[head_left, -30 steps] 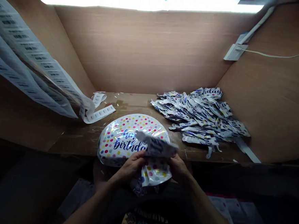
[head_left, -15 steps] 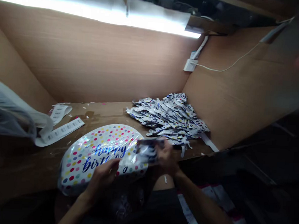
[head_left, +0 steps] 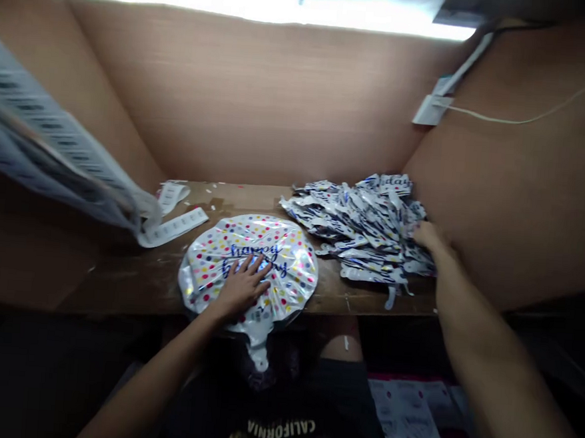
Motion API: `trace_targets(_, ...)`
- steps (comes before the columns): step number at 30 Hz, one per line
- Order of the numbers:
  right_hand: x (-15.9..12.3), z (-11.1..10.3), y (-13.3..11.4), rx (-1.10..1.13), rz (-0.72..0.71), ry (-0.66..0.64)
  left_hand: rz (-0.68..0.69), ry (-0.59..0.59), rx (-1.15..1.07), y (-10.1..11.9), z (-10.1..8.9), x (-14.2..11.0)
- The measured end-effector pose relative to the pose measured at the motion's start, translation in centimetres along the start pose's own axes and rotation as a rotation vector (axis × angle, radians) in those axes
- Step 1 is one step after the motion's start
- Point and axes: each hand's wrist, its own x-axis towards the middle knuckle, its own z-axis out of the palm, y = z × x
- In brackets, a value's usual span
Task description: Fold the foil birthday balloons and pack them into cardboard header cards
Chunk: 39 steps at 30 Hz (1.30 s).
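A foil balloon (head_left: pixel 293 282), flat and printed with coloured dots and "happy birthday", lies at the front of the cardboard work surface. Its white neck hangs towards me over the edge. My left hand (head_left: pixel 245 288) rests on the lettering with its fingers spread. To the right is a heap of folded foil balloons (head_left: pixel 353 216) with the same print. At the heap's right side is my right hand (head_left: pixel 425 235), touching it; its fingertips are blurred and partly hidden among the balloons.
Strips of printed labels (head_left: pixel 176 227) lie at the left, with a long label strip (head_left: pixel 63 123) hanging beside them. Cardboard walls (head_left: pixel 261 97) enclose the back and sides. A lamp (head_left: pixel 237 1) shines above. A white switch box with cord (head_left: pixel 430 110) is at right. Pink-and-white packets (head_left: pixel 409 414) sit below.
My right hand has gone from a blurred dark-and-white item near the balloon to the heap. My left hand now lies flat on the balloon, which shows a wrinkled face and neck. The view has shifted.
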Motion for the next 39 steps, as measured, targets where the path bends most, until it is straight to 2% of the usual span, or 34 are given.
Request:
trace_targets(2, -0.3, 0.8, -2.9, 0.033, 0.043, 0.078, -0.033, 0.04, -0.033, 0.1, 0.3, 0.3)
trace_targets(4, -2.7, 1.9, -7.8, 0.098, -0.043, 0.084, -0.059, 0.076, -0.072, 0.0, 0.8, 0.6)
trace_targets(5, -4.8, 2.7, -10.8, 0.155, -0.164, 0.033, -0.071, 0.086, -0.093, 0.0, 1.0, 0.9)
trace_targets(7, -10.5, 4.7, -17.2, 0.285, -0.498, -0.196, -0.098, 0.096, -0.138, -0.1, 1.3, 1.4)
trace_targets(9, -16.1, 7.0, -22.7, 0.346, -0.728, -0.354, -0.119, 0.088, -0.185, -0.4, 1.1, 1.9)
trace_targets(10, -18.3, 8.1, -24.7, 0.354, -0.807, -0.439, -0.11, 0.066, -0.209, -0.7, 0.7, 1.9)
trace_targets(12, -20.6, 9.8, -26.9, 0.354, -0.771, -0.569, -0.029, -0.011, -0.252, -1.8, -0.6, 1.1)
trace_targets(15, -19.7, 10.7, -26.9, 0.504, -0.508, -0.71, 0.166, -0.129, -0.265, -4.2, -3.1, -2.3)
trace_targets(18, -17.7, 10.1, -25.9, 0.689, -0.337, -0.709, 0.216, -0.172, -0.238, -6.9, -5.1, -6.5)
trace_targets(20, -17.5, 9.6, -25.1, 0.676, -0.406, -0.694, 0.17, -0.188, -0.255, -8.5, -5.8, -8.6)
trace_targets(24, -19.1, 9.2, -22.3, 0.521, -0.745, -0.77, 0.107, -0.196, -0.345, -11.6, -6.4, -10.0)
trace_targets(26, -19.0, 9.7, -20.6, 0.515, -0.736, -0.814, 0.069, -0.189, -0.415, -13.0, -6.8, -9.2)
trace_targets(27, -18.5, 10.1, -19.9, 0.533, -0.665, -0.835, -0.007, -0.181, -0.43, -13.5, -7.0, -8.4)
trace_targets(29, -16.5, 11.3, -19.2, 0.547, -0.445, -0.834, -0.242, -0.161, -0.388, -14.3, -7.5, -6.0)
trace_targets(32, -12.6, 13.7, -19.7, 0.466, -0.154, -0.727, -0.522, -0.141, -0.239, -14.4, -7.7, -1.1)
trace_targets(35, -10.1, 15.6, -20.8, 0.385, -0.059, -0.652, -0.655, -0.101, -0.145, -13.9, -7.2, 2.7)
trace_targets(37, -9.7, 16.2, -21.1, 0.365, -0.042, -0.653, -0.72, -0.067, -0.095, -13.8, -7.0, 3.8)
trace_targets(39, -10.0, 16.3, -20.8, 0.367, -0.057, -0.682, -0.746, -0.04, -0.065, -13.6, -7.2, 3.9)
